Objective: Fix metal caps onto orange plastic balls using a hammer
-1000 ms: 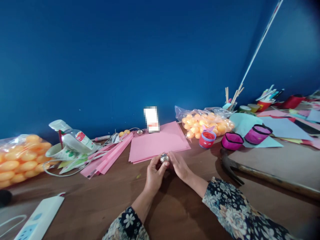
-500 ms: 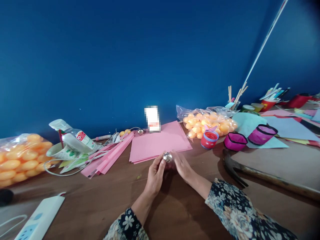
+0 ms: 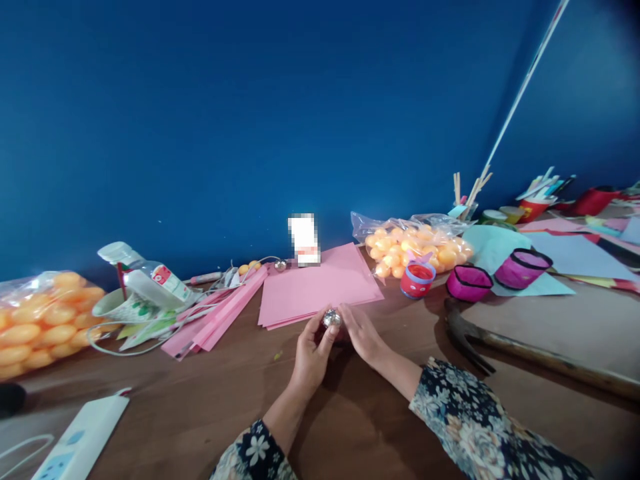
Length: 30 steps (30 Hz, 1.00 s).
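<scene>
Between thumb and fingers, my left hand [image 3: 311, 350] grips a small shiny silver ball [image 3: 331, 319], which looks like crumpled foil. My right hand [image 3: 364, 335] is close on the ball's right side, its fingers stretched out and lying together; whether it touches the ball I cannot tell. Just beyond both hands lies a stack of pink paper sheets [image 3: 320, 287] on the brown table [image 3: 200, 407]. A second small silver ball [image 3: 281, 265] rests at the back edge of that stack.
Left stand a bag of orange balls [image 3: 45, 327], pink paper strips [image 3: 220, 310], a plastic bottle [image 3: 170, 283] and a power strip [image 3: 83, 437]. Right are another bag of orange balls [image 3: 415, 247], a red cup [image 3: 417, 281], magenta containers [image 3: 469, 284] and a hammer [image 3: 540, 350]. Behind rises a blue wall [image 3: 300, 120].
The silver ball has shifted slightly left and nearer to me in my left hand. My right hand's fingers, blurred before, now show sharply beside it.
</scene>
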### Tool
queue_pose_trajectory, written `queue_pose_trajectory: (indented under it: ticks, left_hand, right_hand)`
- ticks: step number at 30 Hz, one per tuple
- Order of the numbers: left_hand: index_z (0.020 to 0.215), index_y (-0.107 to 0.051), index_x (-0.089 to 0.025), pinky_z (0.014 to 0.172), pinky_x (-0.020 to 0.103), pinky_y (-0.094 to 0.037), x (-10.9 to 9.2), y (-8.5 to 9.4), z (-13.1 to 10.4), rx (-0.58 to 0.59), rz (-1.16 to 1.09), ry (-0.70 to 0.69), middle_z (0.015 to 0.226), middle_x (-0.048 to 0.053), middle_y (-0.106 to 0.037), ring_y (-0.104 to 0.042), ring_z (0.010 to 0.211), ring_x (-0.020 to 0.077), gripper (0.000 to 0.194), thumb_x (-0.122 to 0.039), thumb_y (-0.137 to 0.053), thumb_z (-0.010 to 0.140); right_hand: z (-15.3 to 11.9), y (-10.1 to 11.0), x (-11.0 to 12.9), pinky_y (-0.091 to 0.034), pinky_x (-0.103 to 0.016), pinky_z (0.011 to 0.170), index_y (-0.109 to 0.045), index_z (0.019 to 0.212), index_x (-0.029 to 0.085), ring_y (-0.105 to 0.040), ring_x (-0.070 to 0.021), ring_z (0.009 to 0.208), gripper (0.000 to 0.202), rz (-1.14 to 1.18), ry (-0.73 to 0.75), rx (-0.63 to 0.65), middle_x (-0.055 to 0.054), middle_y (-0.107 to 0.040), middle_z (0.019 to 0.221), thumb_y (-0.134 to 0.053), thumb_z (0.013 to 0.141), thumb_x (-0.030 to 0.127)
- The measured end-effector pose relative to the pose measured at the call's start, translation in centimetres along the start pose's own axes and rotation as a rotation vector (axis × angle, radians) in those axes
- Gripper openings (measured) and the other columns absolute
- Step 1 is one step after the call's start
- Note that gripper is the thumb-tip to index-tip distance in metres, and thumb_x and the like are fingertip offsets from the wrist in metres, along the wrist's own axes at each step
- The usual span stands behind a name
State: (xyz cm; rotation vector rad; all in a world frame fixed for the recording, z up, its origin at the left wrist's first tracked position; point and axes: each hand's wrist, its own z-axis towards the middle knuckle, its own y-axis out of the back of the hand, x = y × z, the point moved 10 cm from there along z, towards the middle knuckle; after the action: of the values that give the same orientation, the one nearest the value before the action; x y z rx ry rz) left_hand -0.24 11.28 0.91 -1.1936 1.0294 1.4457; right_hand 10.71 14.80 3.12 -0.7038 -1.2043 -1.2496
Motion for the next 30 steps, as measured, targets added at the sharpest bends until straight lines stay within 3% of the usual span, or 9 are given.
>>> queue_pose_trajectory:
  ticks: [7, 13, 18, 22, 30]
  left_hand:
    - [0.11, -0.058, -0.021, 0.093, 0.035, -0.04, -0.4, -0.2, 0.0, 0.005, 0.025, -0.022, 0.111, 0.006, -0.063, -0.055, 0.105, 0.0213, 0.037, -0.033, -0.057, 0.075]
    - [0.12, -0.047, -0.021, 0.089, 0.033, -0.044, -0.6, -0.5, -0.2, 0.025, -0.031, -0.002, 0.11, 0.007, -0.061, -0.056, 0.103, 0.0202, 0.046, -0.031, -0.057, 0.076]
    - [0.116, -0.049, -0.02, 0.088, 0.036, -0.045, -0.4, 0.4, 0.0, -0.049, 0.01, -0.056, 0.109, 0.009, -0.059, -0.057, 0.099, 0.0211, 0.05, -0.029, -0.065, 0.07]
    - [0.106, -0.057, -0.02, 0.083, 0.034, -0.047, -0.5, 1.2, 0.0, -0.107, 0.058, -0.079, 0.108, 0.009, -0.058, -0.057, 0.097, 0.021, 0.038, -0.029, -0.064, 0.07]
    - [0.107, -0.056, -0.018, 0.085, 0.036, -0.047, 0.2, 1.0, 0.1, -0.068, 0.029, -0.019, 0.106, 0.01, -0.061, -0.059, 0.095, 0.0206, 0.035, -0.028, -0.061, 0.073]
  right_hand:
    - [0.0, 0.0, -0.1, -0.04, -0.025, 0.06, -0.049, 0.068, 0.019, -0.05, -0.0153, 0.063, 0.038, -0.028, 0.021, -0.02, -0.001, -0.053, 0.064, -0.029, 0.091, 0.041]
    - [0.0, 0.6, 0.3, -0.041, -0.026, 0.06, -0.049, 0.066, 0.019, -0.05, -0.0152, 0.062, 0.038, -0.026, 0.025, -0.065, 0.0, -0.054, 0.063, -0.029, 0.09, 0.042]
    - [-0.3, 0.3, 0.6, -0.044, -0.025, 0.066, -0.055, 0.08, 0.018, -0.057, -0.0158, 0.072, 0.03, -0.018, 0.029, -0.057, -0.002, -0.06, 0.074, -0.034, 0.09, 0.038]
    - [-0.6, 0.0, 0.3, -0.047, -0.026, 0.069, -0.054, 0.093, 0.018, -0.059, -0.016, 0.077, 0.022, 0.004, 0.013, -0.057, -0.003, -0.063, 0.081, -0.041, 0.088, 0.035]
    - [-0.6, -0.3, 0.7, -0.046, -0.025, 0.068, -0.056, 0.089, 0.019, -0.059, -0.0153, 0.075, 0.02, -0.003, 0.034, -0.018, -0.002, -0.063, 0.081, -0.041, 0.088, 0.031]
